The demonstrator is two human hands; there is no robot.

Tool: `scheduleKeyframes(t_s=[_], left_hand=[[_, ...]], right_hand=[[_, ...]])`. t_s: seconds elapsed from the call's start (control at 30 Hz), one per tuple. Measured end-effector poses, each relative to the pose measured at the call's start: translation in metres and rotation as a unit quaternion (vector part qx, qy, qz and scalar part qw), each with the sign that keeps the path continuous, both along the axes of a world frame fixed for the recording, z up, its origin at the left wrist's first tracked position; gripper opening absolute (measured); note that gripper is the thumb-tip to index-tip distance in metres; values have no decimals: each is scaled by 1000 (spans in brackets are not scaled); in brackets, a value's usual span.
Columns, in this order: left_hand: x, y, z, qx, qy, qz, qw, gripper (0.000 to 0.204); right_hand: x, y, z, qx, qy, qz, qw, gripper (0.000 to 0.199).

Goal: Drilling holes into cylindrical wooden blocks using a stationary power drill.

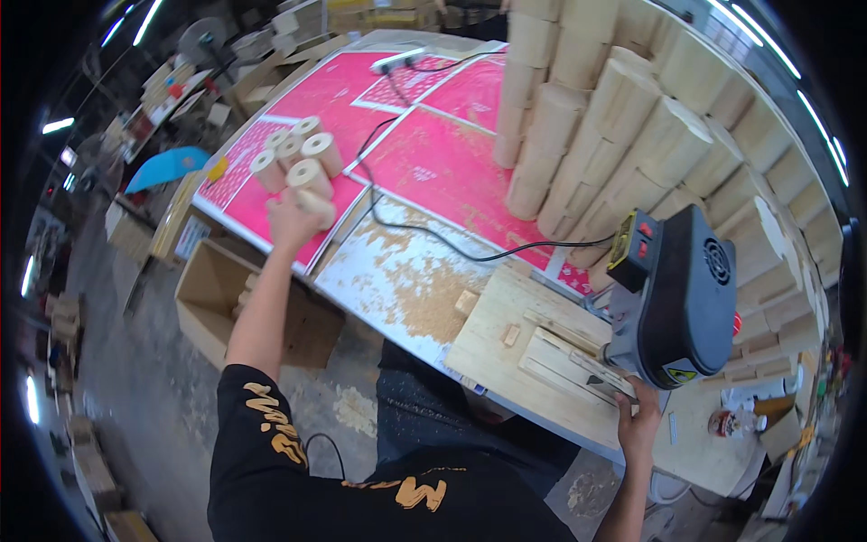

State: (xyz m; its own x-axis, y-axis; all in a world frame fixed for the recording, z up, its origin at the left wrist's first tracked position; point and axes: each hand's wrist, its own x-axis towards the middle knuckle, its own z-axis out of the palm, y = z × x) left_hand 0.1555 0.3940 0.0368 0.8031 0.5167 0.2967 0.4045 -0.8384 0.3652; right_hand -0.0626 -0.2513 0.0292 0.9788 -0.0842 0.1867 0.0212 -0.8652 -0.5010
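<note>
My left hand [291, 222] reaches out to the left side of the table, its fingers closed round a pale wooden cylinder [316, 210]. Just beyond it stand several similar wooden cylinders [310, 174], each with a round hole in its top. On the right, my right hand [640, 417] grips the near end of a long wooden jig [564, 369], with the fingers bent over its edge. This jig lies on a wooden board [488, 339], under the head of a dark grey bench drill press [691, 298]. Part of the jig is hidden behind the machine.
Tall stacks of pale wooden pieces [623, 117] rise at the back right. A black cable [433, 237] crosses the pink-covered tabletop [442, 172] to a white power strip [397, 61]. Sawdust [433, 303] lies before me. An open cardboard box [203, 294] sits below the table's left edge.
</note>
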Motion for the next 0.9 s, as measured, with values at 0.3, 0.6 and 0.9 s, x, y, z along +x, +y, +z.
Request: scheduleKeyframes(t_s=[0.3, 0.6, 0.9], left_hand=[[95, -36, -6, 150, -67, 34, 986, 88], [159, -306, 105, -314, -122, -431, 837, 100], [79, -277, 103, -395, -165, -428, 796, 90]], right_hand=[[-4, 4, -1, -13, -24, -19, 999, 18], [-5, 21, 7, 2, -40, -22, 999, 25], [-4, 7, 2, 38, -34, -9, 999, 31]])
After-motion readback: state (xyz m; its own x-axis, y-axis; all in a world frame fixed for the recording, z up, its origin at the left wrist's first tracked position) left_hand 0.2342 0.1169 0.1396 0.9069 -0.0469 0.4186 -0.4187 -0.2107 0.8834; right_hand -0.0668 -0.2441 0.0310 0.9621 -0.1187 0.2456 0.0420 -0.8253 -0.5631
